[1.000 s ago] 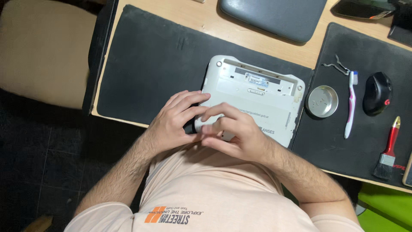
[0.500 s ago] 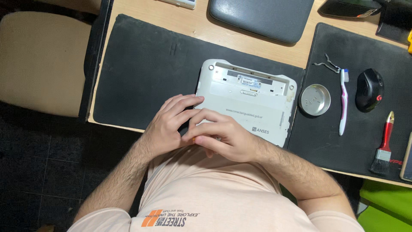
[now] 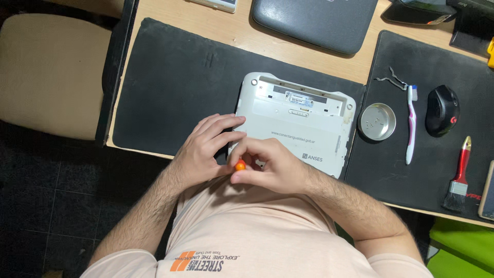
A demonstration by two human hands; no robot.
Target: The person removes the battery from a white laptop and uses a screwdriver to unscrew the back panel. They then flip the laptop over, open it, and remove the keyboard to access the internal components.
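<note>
Black mat (image 3: pixel 170 87) — right hand (image 3: pixel 275 167) grip pinching orange-tipped tool (image 3: pixel 240 166).

wooden desk (image 3: pixel 231 31) | black mat (image 3: pixel 175 87) | second black mat (image 3: pixel 432 159) | grey case (image 3: pixel 314 20)

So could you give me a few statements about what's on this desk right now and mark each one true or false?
1. The white device lies on the large black mat. True.
2. The right hand pinches something with an orange tip. True; what the thing is cannot be told.
3. The toothbrush lies to the left of the white device. False: it lies to the right, between the round metal dish and the black mouse.
4. The left hand rests on the black mouse. False: it sits at the device's near left corner.
5. A red-handled paintbrush lies on the right-hand mat. True.
</note>
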